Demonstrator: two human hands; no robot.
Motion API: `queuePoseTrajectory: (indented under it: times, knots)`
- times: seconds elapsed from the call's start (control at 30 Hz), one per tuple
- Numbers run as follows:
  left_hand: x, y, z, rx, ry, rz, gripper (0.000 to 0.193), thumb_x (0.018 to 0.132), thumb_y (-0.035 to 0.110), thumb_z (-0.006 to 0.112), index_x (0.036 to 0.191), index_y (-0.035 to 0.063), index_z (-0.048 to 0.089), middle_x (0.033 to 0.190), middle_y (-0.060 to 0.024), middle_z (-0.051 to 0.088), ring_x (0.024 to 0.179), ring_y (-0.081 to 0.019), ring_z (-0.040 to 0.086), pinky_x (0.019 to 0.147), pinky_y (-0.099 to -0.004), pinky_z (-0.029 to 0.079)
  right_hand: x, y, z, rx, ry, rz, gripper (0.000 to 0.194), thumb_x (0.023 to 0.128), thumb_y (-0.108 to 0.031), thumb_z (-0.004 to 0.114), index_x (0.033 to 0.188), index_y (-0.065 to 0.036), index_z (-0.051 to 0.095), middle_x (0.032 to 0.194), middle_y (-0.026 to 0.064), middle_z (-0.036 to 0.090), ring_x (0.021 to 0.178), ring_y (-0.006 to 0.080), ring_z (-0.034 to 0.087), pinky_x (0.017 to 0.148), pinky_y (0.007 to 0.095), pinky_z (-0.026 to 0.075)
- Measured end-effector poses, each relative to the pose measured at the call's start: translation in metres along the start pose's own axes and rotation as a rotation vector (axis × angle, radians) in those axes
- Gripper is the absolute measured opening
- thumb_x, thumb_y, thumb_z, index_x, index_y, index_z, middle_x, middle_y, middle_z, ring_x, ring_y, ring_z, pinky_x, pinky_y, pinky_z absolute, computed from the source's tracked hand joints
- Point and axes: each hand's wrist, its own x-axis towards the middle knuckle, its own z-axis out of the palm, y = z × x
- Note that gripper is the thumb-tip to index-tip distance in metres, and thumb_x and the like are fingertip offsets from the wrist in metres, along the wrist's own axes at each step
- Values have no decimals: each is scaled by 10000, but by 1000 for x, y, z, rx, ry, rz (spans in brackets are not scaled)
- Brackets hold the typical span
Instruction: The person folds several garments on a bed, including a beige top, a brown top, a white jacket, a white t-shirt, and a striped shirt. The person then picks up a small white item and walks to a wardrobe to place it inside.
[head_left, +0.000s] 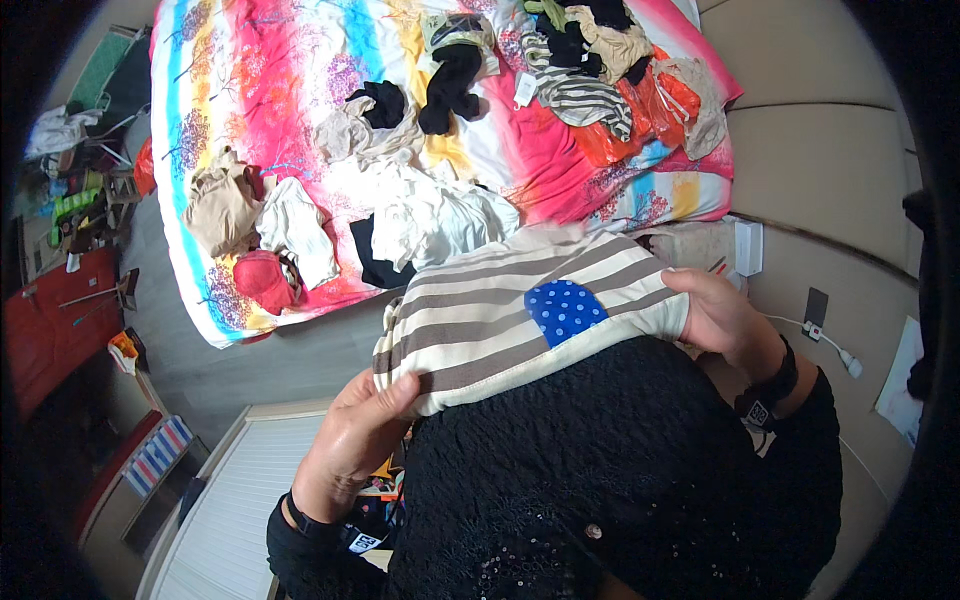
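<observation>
A grey-brown and cream striped garment (480, 315) with a blue polka-dot patch (564, 311) is stretched out in front of my body. My left hand (360, 427) pinches its near lower corner, thumb on top. The opposite end of the pale hem is gripped by my right hand (720, 311). Just beyond the garment, white clothes (442, 214) and a black cloth (375, 255) lie on the bed. A beige garment (221, 206), a white cloth (298, 229) and a red bra (264, 281) form a group at the bed's near left part.
The bed has a colourful printed cover (262, 97). Black clothes (450, 86), a striped cloth (585, 97) and red plastic bags (652, 109) lie farther back. A padded beige panel (817, 150) borders the right side. A white slatted cabinet (232, 502) stands at lower left, beside the grey floor.
</observation>
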Motion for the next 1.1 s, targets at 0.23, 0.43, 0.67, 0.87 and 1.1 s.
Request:
queuePoseTrajectory:
  times: [0.23, 0.43, 0.67, 0.87, 1.1]
  knots:
    - [3, -9, 1, -1, 202, -83, 371, 972, 206, 580, 1237, -54, 571, 1192, -158, 656, 1041, -231, 653, 965, -371, 490, 5, 11, 8, -361, 136, -59, 632, 960, -127, 593, 1485, 38, 282, 1188, 145, 647, 1039, 169, 634, 908, 324, 502]
    - [0, -12, -4, 18, 249, -93, 332, 918, 104, 602, 1210, -54, 585, 1161, -158, 667, 1015, -228, 661, 958, -377, 495, -5, -4, 39, -1316, 113, 5, 873, 872, -198, 724, 1562, -180, 190, 1121, 128, 648, 979, 185, 645, 857, 316, 511]
    - [1, -5, -11, 64, 225, -118, 281, 876, 62, 651, 1138, -37, 637, 1074, -114, 693, 972, -184, 655, 916, -306, 486, 42, -22, 52, -2001, -663, -540, 640, 865, -52, 628, 1460, -201, 448, 1464, 179, 429, 1342, 315, 434, 1095, 432, 370]
    - [-6, -2, -15, -4, 129, -71, 285, 857, 54, 666, 1125, -42, 650, 1099, -121, 694, 986, -193, 654, 941, -319, 470, 101, -39, 73, -1621, -673, -118, 455, 964, -158, 437, 1415, -179, 491, 1039, 147, 713, 821, 200, 698, 777, 367, 544]
    - [-16, -11, -38, -3, 39, 28, 326, 849, 147, 725, 1106, -45, 674, 1092, -146, 702, 1020, -205, 658, 942, -329, 477, 129, -1, 81, -2182, -752, -797, 459, 924, -277, 617, 1366, -192, 526, 1110, 141, 662, 1077, 268, 616, 923, 437, 468]
